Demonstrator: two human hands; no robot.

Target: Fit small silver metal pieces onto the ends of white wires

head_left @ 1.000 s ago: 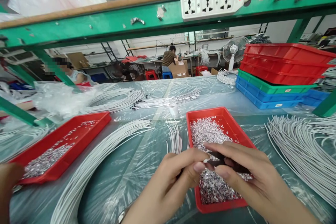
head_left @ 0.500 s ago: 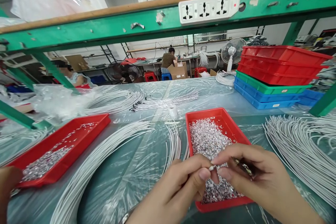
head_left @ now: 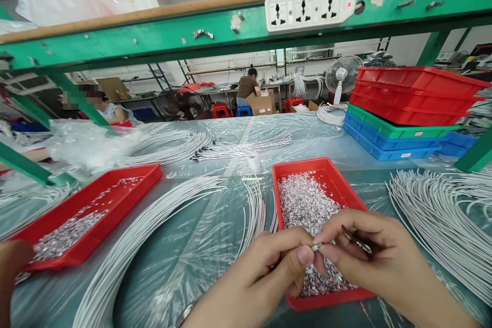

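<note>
My left hand (head_left: pixel 269 266) pinches a white cable end (head_left: pixel 315 248) between thumb and forefinger; the rest of the cable is hidden. From the other side, the thumb and forefinger of my right hand (head_left: pixel 372 251) close on the tip of that end. Whether a small metal piece sits there is too small to tell. A shiny metal tool (head_left: pixel 359 243), its kind unclear, lies across my right palm behind the fingers. Both hands are above a red tray (head_left: pixel 346 179) heaped with small silvery metal pieces (head_left: pixel 305 197).
White cable bundles lie left (head_left: pixel 126 236), centre (head_left: pixel 255 210) and right (head_left: pixel 430 215). A second red tray (head_left: pixel 126 200) holds more metal pieces, with another person's hand (head_left: pixel 15 261) beside it. Stacked trays (head_left: pixel 407 107) stand at back right. A green shelf beam (head_left: pixel 161 41) crosses overhead.
My right thumb and forefinger have come together on the tip of the cable end, where they stood apart before. Both hands have shifted very slightly right in view.
</note>
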